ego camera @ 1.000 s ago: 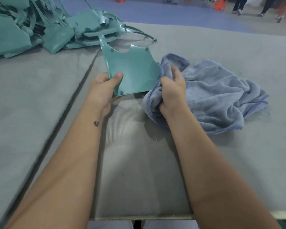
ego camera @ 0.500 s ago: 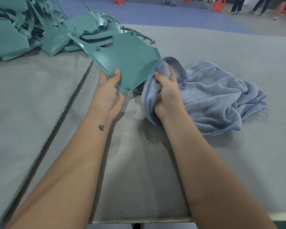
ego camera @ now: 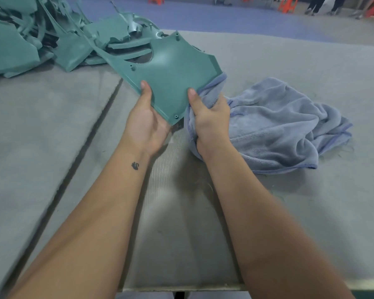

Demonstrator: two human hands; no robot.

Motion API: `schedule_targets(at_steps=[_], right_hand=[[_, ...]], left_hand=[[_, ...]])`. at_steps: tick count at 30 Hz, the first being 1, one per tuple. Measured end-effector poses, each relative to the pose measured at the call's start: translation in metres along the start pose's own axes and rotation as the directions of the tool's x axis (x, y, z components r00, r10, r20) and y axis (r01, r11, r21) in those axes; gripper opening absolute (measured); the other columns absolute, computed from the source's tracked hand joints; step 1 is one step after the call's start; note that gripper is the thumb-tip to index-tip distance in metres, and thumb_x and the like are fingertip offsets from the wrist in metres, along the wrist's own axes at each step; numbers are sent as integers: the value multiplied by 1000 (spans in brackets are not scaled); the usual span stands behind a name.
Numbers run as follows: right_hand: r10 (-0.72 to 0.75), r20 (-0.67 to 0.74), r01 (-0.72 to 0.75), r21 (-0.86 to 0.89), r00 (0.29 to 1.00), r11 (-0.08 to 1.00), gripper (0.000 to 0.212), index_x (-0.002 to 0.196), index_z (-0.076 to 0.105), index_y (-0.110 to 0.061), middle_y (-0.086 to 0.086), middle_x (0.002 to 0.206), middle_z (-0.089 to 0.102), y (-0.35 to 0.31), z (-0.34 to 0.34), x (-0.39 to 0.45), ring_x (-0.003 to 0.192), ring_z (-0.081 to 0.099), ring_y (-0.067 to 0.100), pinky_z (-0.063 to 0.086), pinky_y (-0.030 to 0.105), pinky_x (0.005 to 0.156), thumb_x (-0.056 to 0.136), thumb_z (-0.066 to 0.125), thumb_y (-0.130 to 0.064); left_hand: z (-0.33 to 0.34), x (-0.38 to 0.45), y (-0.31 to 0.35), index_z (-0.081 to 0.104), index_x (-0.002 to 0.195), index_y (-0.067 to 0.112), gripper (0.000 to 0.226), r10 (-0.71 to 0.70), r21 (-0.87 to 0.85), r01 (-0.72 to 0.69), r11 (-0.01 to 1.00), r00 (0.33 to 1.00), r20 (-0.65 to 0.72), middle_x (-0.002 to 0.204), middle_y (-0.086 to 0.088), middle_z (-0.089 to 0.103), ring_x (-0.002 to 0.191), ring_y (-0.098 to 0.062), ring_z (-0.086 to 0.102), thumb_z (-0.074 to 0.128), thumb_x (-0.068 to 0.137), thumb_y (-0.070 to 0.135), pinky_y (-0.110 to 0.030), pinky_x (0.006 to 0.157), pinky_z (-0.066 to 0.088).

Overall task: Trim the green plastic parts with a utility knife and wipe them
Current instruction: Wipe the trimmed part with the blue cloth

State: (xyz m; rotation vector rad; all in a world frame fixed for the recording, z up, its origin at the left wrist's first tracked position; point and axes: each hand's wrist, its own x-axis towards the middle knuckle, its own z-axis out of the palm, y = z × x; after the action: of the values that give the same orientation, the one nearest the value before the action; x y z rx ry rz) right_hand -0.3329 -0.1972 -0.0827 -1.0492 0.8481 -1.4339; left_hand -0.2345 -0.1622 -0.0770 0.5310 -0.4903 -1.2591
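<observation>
Grey felt covered the counter (ego camera: 52, 130), with a dark seam running diagonally across its left side. Above the middle of it one flat green plastic panel (ego camera: 171, 76), with a curved cut-out in its far edge and small moulded pegs, was held tilted off the surface. The left hand (ego camera: 146, 124) gripped its near-left edge, thumb laid on the upper face and the other fingers hidden beneath. The right hand (ego camera: 211, 117) held the panel's near-right edge, thumb on top, and its grip also had a fold of one crumpled blue-grey towel cloth (ego camera: 279, 124) bunched under the fingers; how the fingers lay under the panel could not be seen. That cloth touched the panel's right corner and spread away to the right across the felt. At the far left lay one heap of green plastic parts and offcut strips (ego camera: 30, 39), too tangled to count, just behind the panel's far tip. Beyond the counter was a blue floor with several orange plastic stools (ego camera: 286, 4), and the legs of standing people at the upper right.
</observation>
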Motion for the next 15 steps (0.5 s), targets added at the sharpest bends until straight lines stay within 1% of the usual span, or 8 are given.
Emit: schedule_targets(at_steps=[2,5,7,8,9,11,13,15], right_hand=[[49,-48,-50,-26,998,998,14,101,67,-4,9,96,73,-3,0,4,90,70,20,57,30,79,93,62,-15],[119,-96,-125,-54,988,991,32,85,68,-11,-3,77,73,-9,-3,7,79,71,12,56,24,72,97,54,-36],[136,-126,-143,-54,983,988,38,76,60,-17,-17,58,66,-13,-8,7,60,65,-3,48,10,54,97,49,-47],[131,-160,-141,-53,978,989,36,76,56,-20,-19,54,64,-15,-12,8,53,61,-6,43,6,46,97,47,-48],[121,-204,-134,-48,971,990,33,81,55,-21,-19,59,63,-18,-16,9,54,59,-8,39,3,43,98,46,-47],[33,-307,-70,-109,951,992,22,104,55,-18,-20,81,58,-23,-28,14,67,54,-10,38,1,48,99,47,-38],[-122,-342,5,-323,932,946,22,117,45,-19,-18,90,52,-26,-40,18,74,51,-7,39,7,57,98,50,-29],[-222,-254,21,-611,941,791,24,114,43,-18,-8,99,48,-24,-48,21,82,51,10,37,21,68,93,54,-26]], left_hand=[[-1,1,1,55,126,10,49,3,38,-2,999,1000,-24,117,-9,69,112,-23,64,24,105,41,-38,92,54],[-2,0,0,57,121,14,44,8,113,-3,994,999,-39,113,-4,72,109,-21,66,24,105,38,-39,86,56],[-4,1,2,59,119,17,39,45,161,-31,986,996,-82,110,-1,72,108,-19,67,27,106,36,-39,85,57],[-6,2,4,58,120,19,37,74,191,-51,980,991,-114,112,0,72,109,-18,66,29,106,35,-40,87,56],[-8,3,7,58,122,19,36,103,210,-72,975,984,-144,115,0,71,110,-18,66,30,105,35,-42,92,54],[-12,4,13,56,126,19,37,149,218,-104,970,968,-201,121,-1,68,112,-19,65,30,105,35,-45,96,52],[-16,5,19,55,130,20,38,165,194,-120,974,957,-239,120,-1,68,109,-19,66,30,105,37,-42,90,55],[-17,5,21,58,124,23,34,168,183,-120,976,946,-278,112,2,72,102,-17,69,33,105,37,-36,76,59]])
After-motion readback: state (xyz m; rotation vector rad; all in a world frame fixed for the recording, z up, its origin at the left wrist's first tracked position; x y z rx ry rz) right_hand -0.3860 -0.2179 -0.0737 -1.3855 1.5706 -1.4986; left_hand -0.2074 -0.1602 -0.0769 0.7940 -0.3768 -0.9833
